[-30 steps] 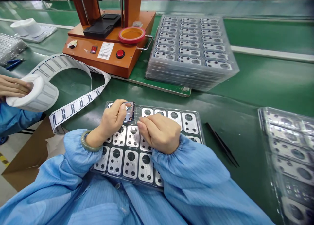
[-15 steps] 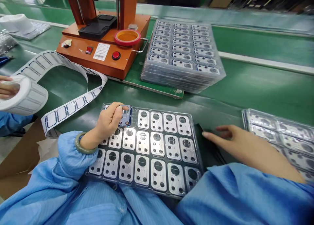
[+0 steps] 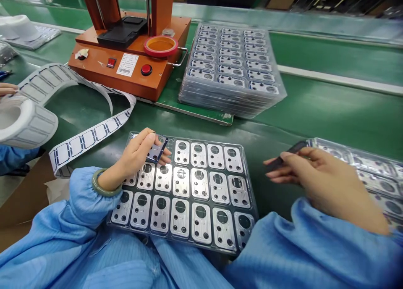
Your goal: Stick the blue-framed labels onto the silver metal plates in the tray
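Observation:
A small metal plate with a dark blue edge is held by my left hand, over the upper left part of a clear tray. Rows of silver plates with round holes lie in this tray, close to my body. To the right of the tray, my right hand grips a thin black tool between thumb and fingers, above the green table. The tool's exact kind cannot be made out.
An orange machine carries a red tape ring. Stacked filled trays stand behind my tray; another filled tray is at right. A label strip curls at left, near another person's hand and a white roll.
My right hand has picked up the black tool from the table and raised it. The plate in my left hand has tilted, and more of that hand's fingers show beneath it.

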The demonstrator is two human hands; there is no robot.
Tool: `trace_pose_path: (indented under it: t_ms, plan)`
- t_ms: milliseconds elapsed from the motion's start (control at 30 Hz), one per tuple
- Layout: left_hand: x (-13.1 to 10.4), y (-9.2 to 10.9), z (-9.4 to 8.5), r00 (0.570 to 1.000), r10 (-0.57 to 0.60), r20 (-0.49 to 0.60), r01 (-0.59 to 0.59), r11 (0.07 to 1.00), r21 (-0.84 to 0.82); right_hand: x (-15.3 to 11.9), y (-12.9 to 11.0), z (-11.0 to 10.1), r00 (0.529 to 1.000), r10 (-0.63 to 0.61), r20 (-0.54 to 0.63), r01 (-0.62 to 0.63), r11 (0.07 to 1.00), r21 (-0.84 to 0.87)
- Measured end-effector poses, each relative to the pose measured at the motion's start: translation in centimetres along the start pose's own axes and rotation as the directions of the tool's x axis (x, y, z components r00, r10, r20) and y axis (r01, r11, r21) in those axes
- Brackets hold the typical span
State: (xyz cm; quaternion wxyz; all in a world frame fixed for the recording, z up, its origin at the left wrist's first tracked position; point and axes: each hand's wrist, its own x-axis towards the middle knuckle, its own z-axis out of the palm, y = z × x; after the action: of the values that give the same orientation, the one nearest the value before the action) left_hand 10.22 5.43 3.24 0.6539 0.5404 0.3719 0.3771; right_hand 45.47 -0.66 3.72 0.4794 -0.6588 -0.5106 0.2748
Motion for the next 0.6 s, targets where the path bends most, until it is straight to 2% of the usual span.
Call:
trace_pose_path:
  t_ms: [33, 67, 167, 267, 367, 467, 600]
  plan:
    - [0.1, 0.2, 0.1, 0.998, -0.062, 0.028, 0.062, 0.998, -0.017, 0.0, -0.4, 0.8, 0.987, 0.156, 0.04, -0.16, 0.976, 0.146]
    - [0.1, 0.3, 0.2, 0.992, -0.111, 0.057, 0.112, 0.994, -0.02, -0.1, -0.9, 1.6, 0.964, 0.245, 0.105, -0.265, 0.929, 0.259]
    - [0.3, 1.2, 0.5, 0.965, -0.184, 0.185, 0.182, 0.983, 0.031, -0.3, -2.1, 4.5, 0.944, 0.266, 0.197, -0.328, 0.834, 0.444]
    - [0.6, 2.4, 1.2, 0.922, -0.214, 0.322, 0.169, 0.972, 0.163, -0.9, -3.1, 6.7, 0.954, 0.13, 0.271, -0.265, 0.791, 0.552]
    - [1.0, 3.2, 2.5, 0.894, -0.198, 0.402, 0.107, 0.966, 0.237, -1.8, -3.6, 7.9, 0.956, -0.024, 0.294, -0.17, 0.769, 0.616]
    - [1.3, 2.8, 3.9, 0.909, -0.123, 0.397, 0.033, 0.974, 0.226, -2.7, -3.9, 8.4, 0.958, -0.084, 0.275, -0.112, 0.771, 0.627]
    - [0.8, 1.3, 4.8, 0.929, -0.066, 0.365, -0.007, 0.981, 0.194, -3.5, -4.4, 9.0, 0.977, -0.131, 0.17, 0.012, 0.824, 0.567]
